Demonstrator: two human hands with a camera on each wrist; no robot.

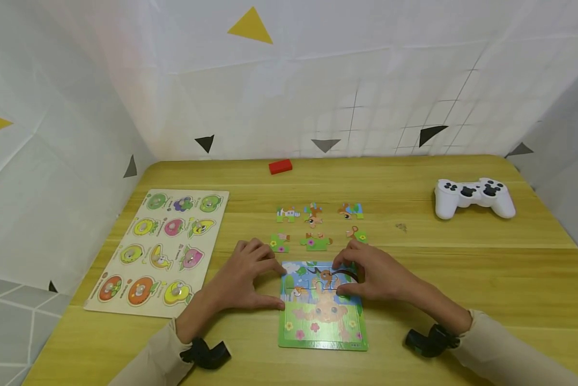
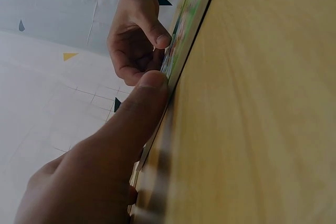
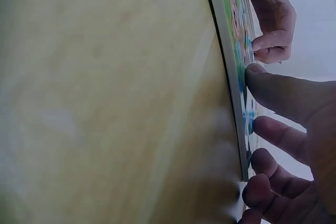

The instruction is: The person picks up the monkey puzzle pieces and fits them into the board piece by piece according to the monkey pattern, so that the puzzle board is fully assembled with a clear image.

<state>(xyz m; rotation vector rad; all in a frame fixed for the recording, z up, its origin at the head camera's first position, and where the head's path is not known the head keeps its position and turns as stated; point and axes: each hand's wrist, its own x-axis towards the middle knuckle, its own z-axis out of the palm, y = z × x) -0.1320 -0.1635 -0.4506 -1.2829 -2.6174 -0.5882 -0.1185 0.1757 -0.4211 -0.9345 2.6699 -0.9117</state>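
Observation:
A square jigsaw board (image 1: 323, 344) with a green border lies on the table, its upper part bearing fitted pieces and its lower part a faint animal picture. My right hand (image 1: 378, 272) is at the board's upper right, thumb and fingers curled about a puzzle piece (image 1: 345, 275) with a dark branch on it. In the right wrist view, the thumb (image 3: 278, 90) and fingertips lie right at the board's surface. My left hand (image 1: 243, 279) spans the board's left edge, thumb and index finger spread apart with their tips at the rim.
Several loose puzzle pieces (image 1: 316, 244) lie in two rows beyond the board. A wooden fruit puzzle (image 1: 170, 252) is on the left, a white game controller (image 1: 474, 197) at the far right. Near the back edge sits a red block (image 1: 280, 166).

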